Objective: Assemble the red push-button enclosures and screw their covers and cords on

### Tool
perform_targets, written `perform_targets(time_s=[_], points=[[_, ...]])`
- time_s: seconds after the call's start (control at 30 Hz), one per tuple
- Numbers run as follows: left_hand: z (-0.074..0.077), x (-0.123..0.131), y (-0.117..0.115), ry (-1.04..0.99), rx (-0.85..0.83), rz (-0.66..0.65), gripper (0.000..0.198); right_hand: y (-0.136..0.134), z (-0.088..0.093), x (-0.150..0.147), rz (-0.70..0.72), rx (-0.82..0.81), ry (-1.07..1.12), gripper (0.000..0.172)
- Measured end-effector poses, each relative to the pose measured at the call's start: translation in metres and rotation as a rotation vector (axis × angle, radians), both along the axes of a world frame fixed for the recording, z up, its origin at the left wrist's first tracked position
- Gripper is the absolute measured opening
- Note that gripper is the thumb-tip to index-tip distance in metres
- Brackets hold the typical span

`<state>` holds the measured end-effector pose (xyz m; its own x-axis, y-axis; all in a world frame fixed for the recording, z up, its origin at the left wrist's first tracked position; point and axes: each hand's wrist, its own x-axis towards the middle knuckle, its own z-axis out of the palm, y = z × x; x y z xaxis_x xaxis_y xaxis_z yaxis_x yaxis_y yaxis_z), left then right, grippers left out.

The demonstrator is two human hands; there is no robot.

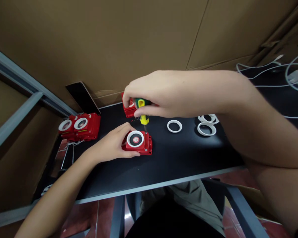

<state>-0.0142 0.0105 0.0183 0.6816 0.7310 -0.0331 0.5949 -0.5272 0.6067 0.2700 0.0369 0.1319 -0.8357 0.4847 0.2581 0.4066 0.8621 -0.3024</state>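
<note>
My left hand (118, 142) is wrapped round the left side of a red device (148, 145) lying on the black tabletop. A white ring (135, 132) surrounds the dark round face on top of this device. In my right hand (151, 92) is a screwdriver (144, 119) with a green and yellow handle, held upright. Its tip meets a screw spot near the upper right corner of the red device. Partly hidden behind my right fingers, another red device (129, 111) stands farther back.
Two more red devices with white rings (89, 127) sit at the left. A loose white ring (174, 126) and several stacked white rings (206, 129) lie to the right. A dark phone-like slab (83, 97) leans on the cardboard wall (139, 39). White cables (263, 70) run at the far right.
</note>
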Motion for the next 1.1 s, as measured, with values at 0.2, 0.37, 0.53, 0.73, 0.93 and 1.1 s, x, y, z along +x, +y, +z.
perform_targets(time_s=[0.2, 0.37, 0.53, 0.73, 0.93, 1.1], points=[[-0.001, 0.000, 0.000, 0.003, 0.014, -0.001, 0.063, -0.012, -0.004, -0.004, -0.214, 0.167, -0.047, 0.055], [-0.003, -0.002, 0.000, 0.001, 0.027, -0.004, 0.067, -0.016, 0.003, 0.003, -0.211, 0.074, -0.047, 0.055], [-0.004, -0.003, 0.000, 0.024, -0.003, -0.001, 0.070, -0.011, 0.008, 0.011, -0.044, 0.025, -0.074, 0.031], [-0.003, -0.002, 0.001, 0.030, -0.008, -0.002, 0.071, -0.013, 0.018, 0.014, -0.055, 0.008, -0.042, 0.017], [-0.002, -0.001, 0.000, 0.014, 0.017, -0.013, 0.068, -0.014, 0.028, 0.025, 0.009, 0.068, -0.057, 0.024], [-0.002, -0.001, -0.001, -0.001, 0.030, -0.014, 0.067, -0.009, 0.031, 0.042, 0.044, 0.115, 0.009, 0.028]])
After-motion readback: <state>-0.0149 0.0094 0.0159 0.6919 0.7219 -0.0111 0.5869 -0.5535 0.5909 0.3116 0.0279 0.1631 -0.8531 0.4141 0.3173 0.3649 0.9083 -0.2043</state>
